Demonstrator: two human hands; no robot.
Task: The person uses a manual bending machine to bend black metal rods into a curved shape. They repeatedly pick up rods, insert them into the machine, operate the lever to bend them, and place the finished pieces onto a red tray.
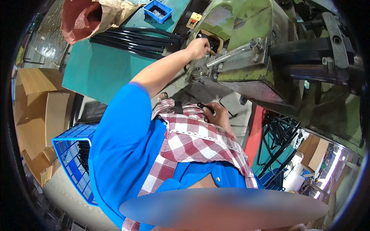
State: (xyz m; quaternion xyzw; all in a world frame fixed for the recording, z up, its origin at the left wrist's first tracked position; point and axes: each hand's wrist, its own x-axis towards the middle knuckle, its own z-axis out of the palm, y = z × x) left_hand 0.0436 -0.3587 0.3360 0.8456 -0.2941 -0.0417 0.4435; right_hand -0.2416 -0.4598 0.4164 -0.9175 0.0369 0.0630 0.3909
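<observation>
While the left hand (198, 48) is being held with curled fingers at a small open box (220, 46), the right hand (219, 115) is being held lower, in front of the checked apron (200, 140). A short black object (200, 105) is being gripped by the right hand, with one rounded end being left exposed near the apron. Whether anything is being pinched by the left hand cannot be told, as its fingertips are not being shown clearly. Dark parts (212, 39) are being contained in the box, which is being flanked by a green machine (246, 17) with a metal spring (234, 54). To the left, a green desk (104, 73) is being occupied by a row of long black bars (135, 40) and a blue bin (167, 16) of small metal parts (157, 12), near a reddish sack (79, 23). Black pieces (83, 154) are being held in a blue crate (71, 169), beside opened cardboard (32, 115). On the right, bent black bars (278, 133) are being carried by another green surface (283, 152).
</observation>
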